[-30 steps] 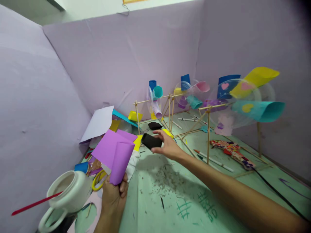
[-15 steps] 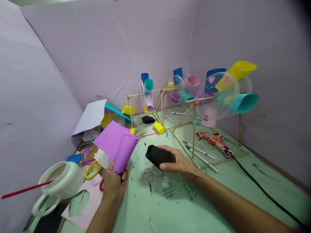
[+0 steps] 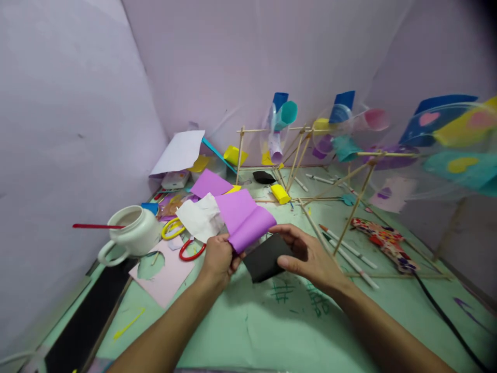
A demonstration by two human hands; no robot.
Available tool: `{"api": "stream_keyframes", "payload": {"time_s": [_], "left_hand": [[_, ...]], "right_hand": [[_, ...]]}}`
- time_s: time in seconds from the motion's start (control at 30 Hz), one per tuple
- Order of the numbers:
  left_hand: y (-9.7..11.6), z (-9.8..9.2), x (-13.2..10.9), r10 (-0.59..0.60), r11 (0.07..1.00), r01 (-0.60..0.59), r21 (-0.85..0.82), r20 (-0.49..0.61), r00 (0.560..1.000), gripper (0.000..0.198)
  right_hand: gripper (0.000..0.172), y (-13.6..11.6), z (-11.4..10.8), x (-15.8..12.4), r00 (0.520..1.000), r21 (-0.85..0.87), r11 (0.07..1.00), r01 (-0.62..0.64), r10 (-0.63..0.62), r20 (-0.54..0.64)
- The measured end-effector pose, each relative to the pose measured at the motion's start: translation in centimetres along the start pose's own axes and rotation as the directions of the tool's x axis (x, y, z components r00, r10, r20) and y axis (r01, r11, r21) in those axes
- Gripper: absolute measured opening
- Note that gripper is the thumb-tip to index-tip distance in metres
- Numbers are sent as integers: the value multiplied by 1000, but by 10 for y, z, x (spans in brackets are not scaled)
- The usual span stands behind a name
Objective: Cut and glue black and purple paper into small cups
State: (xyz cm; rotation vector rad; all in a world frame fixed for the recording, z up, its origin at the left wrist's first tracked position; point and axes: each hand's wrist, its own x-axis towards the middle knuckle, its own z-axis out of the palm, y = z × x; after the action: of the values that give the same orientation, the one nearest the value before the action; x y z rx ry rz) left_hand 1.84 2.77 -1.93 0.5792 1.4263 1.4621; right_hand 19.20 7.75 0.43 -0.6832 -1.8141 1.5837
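My left hand (image 3: 222, 259) grips the lower end of a curled purple paper (image 3: 248, 228), in front of me at mid-table. Just to its right is a black folded paper piece (image 3: 266, 257). My right hand (image 3: 306, 254) has its thumb on the near side of that black piece, with the other fingers curved behind its upper right edge. The purple roll and the black piece are close together, and the black one partly hides the fingertips of my left hand.
Left are a white pot (image 3: 135, 235) with a red stick, yellow scissors handles (image 3: 172, 228), a red handle (image 3: 192, 250) and pink paper (image 3: 166, 277). Stick frames with colourful paper wheels (image 3: 285, 115) stand behind and right. A patterned glue gun (image 3: 384, 241) lies right.
The view has shifted left. The purple roll has tipped to the right and both hands are closer together. A flat purple sheet and crumpled white paper now lie apart from the roll.
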Motion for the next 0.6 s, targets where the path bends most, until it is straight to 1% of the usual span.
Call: {"api": "stream_keyframes", "payload": {"time_s": [0.07,0.2,0.27,0.33,0.4,0.5,0.6], "left_hand": [[-1,3,-2,-36,999,36,9,8,999,7],[2,6,-8,-158,987,157,45,24,987,18],[5,6,-11,-239,969,238,66,19,971,24],[6,5,-11,-318,945,316,86,11,948,28],[6,4,-10,-381,920,379,95,7,924,24],[3,1,-5,-435,897,433,88,9,900,24],[1,-4,1,-435,899,433,67,12,900,23]], "right_hand": [[48,4,0,2,998,-21,1000,6,-7,-57],[47,14,-4,5,989,-83,997,6,-18,-145],[43,19,-3,7,982,-116,993,-6,-16,-190],[39,23,0,7,966,-156,987,-27,-14,-260],[37,26,6,8,944,-169,984,-49,-9,-329],[37,27,9,8,933,-91,995,-45,9,-360],[37,24,-2,8,922,68,997,-31,55,-383]]}}
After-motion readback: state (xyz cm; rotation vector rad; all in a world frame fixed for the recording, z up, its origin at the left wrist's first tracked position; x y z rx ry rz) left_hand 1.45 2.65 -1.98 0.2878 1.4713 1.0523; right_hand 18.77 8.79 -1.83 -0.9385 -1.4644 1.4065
